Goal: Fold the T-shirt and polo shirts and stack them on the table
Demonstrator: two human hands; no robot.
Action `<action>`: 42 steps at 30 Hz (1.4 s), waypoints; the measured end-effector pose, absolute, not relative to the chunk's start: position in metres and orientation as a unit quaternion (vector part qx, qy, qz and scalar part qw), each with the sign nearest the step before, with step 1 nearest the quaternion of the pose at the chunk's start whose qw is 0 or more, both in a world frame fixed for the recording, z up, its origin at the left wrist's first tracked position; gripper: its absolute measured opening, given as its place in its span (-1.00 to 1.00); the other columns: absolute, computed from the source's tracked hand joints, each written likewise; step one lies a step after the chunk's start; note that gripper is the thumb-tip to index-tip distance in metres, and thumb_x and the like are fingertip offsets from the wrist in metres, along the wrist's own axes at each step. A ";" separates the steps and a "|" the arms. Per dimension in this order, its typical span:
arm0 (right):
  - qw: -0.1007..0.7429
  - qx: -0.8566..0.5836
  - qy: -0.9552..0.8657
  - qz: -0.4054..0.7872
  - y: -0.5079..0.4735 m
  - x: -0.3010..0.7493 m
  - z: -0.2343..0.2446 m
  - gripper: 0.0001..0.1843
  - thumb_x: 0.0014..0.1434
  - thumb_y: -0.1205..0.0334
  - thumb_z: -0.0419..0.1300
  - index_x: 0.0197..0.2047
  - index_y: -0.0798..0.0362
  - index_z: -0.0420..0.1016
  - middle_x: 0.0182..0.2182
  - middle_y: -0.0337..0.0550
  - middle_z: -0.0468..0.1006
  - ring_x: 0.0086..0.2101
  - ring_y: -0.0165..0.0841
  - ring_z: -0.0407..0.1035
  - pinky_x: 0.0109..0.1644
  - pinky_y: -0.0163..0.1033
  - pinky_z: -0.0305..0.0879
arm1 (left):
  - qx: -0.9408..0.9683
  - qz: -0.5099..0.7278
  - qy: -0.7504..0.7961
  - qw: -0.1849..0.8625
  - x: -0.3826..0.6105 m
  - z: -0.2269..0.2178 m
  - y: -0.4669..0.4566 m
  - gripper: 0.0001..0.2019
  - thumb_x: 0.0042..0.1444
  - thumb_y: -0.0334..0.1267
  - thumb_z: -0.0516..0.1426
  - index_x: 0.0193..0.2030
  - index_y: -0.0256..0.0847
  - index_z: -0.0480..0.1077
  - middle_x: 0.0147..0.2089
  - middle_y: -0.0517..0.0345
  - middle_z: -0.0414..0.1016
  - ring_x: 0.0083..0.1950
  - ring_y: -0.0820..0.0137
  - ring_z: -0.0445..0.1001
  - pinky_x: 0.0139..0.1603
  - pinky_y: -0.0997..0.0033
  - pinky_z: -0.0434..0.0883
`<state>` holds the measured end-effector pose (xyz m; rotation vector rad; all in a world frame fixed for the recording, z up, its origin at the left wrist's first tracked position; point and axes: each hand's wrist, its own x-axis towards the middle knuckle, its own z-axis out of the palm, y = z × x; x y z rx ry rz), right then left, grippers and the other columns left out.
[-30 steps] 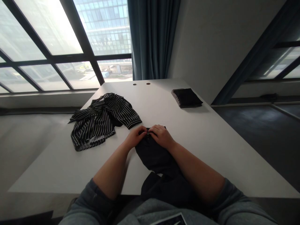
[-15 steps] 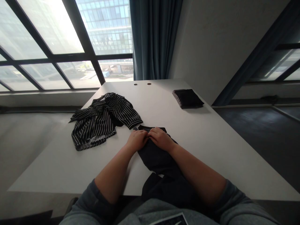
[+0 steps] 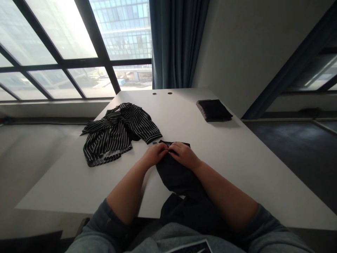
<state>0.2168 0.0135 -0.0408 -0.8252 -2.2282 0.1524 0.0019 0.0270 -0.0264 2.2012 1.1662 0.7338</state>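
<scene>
A pair of dark trousers (image 3: 179,179) lies on the table before me, waistband away from me, the lower part hanging over the near edge toward my lap. My left hand (image 3: 155,154) pinches the waistband near its middle. Right beside it, my right hand (image 3: 185,155) is closed on the same stretch of waistband, the fingertips of both hands almost meeting. A tiny bright spot shows between the fingertips, too small to make out.
A rumpled black shirt with white stripes (image 3: 110,140) lies to the left on the white table (image 3: 252,182). Folded dark clothing (image 3: 216,110) sits at the back right. Two round cable holes are near the far edge, by a blue curtain (image 3: 177,45).
My fingers have shifted slightly at the waistband and now pinch it with bent fingertips. The whole view has moved a little; the shirt and the folded clothing lie as before.
</scene>
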 end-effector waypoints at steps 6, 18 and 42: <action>0.386 -0.334 -0.860 0.026 0.013 0.217 -0.043 -0.89 0.36 0.39 0.17 -0.14 -0.02 0.46 -0.22 -0.07 0.58 -0.16 -0.17 0.48 0.02 -0.02 0.47 | 0.811 0.299 0.438 0.248 0.006 -0.027 0.024 -0.97 0.24 -0.34 0.22 -0.25 -0.16 0.49 -0.37 0.23 0.56 -0.34 0.38 0.45 -0.26 0.39 0.32; 0.455 -0.346 -0.813 0.109 0.006 0.226 -0.026 -0.85 0.33 0.40 0.14 -0.12 -0.07 0.42 -0.15 -0.07 0.57 -0.06 -0.14 0.45 0.09 0.03 0.43 | 0.830 0.328 0.386 0.234 0.011 -0.037 0.022 -0.78 0.26 -0.29 0.21 0.04 -0.10 0.46 0.02 0.06 0.52 -0.07 0.29 0.52 0.02 0.25 0.48; 0.384 -0.330 -0.858 0.090 0.014 0.227 -0.041 -0.94 0.33 0.31 0.24 -0.14 -0.03 0.48 -0.18 -0.08 0.60 -0.13 -0.18 0.49 0.04 -0.05 0.46 | 0.825 0.278 0.430 0.240 0.010 -0.029 0.023 -0.89 0.31 -0.27 0.18 -0.28 -0.14 0.44 -0.32 0.17 0.55 -0.24 0.31 0.50 -0.18 0.35 0.35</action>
